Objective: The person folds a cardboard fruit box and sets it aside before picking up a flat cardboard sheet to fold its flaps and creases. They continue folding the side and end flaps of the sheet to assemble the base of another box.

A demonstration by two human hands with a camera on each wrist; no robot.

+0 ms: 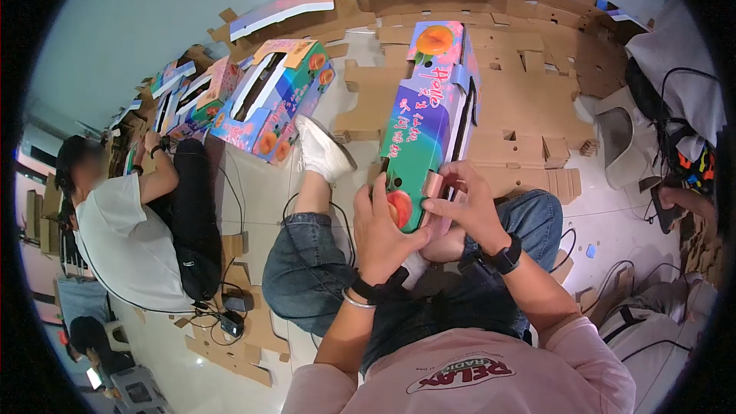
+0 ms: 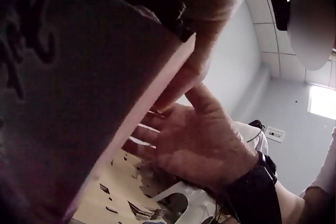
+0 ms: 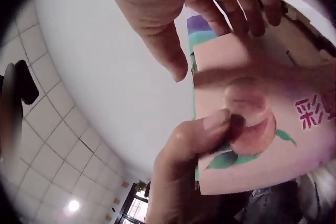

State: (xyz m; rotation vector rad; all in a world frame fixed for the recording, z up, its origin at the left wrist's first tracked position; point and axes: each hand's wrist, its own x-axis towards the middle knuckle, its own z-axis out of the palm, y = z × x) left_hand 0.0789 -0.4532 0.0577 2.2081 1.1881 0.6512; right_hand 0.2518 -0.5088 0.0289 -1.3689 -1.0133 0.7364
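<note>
A long printed cardboard fruit box (image 1: 418,130), green, purple and pink with peach pictures, tilts up in front of the person's lap. The left hand (image 1: 381,238) grips its near end, fingers along the green face. In the right wrist view that hand's thumb (image 3: 202,132) presses the pink end panel (image 3: 236,171) over a printed peach. At the box's right edge, beside a small pink tab (image 1: 433,184), is the right hand (image 1: 477,211). Its fingers reach over the edge in the right wrist view, thumb apart from the panel. The left wrist view shows its palm behind the dark box side (image 2: 79,87).
Similar boxes (image 1: 268,100) stand at the left, near another seated person (image 1: 138,222). Flattened cardboard sheets (image 1: 514,115) cover the floor ahead. A light plastic stool (image 1: 625,134) is at the right. Cables and a black adapter (image 1: 231,323) lie on the left floor.
</note>
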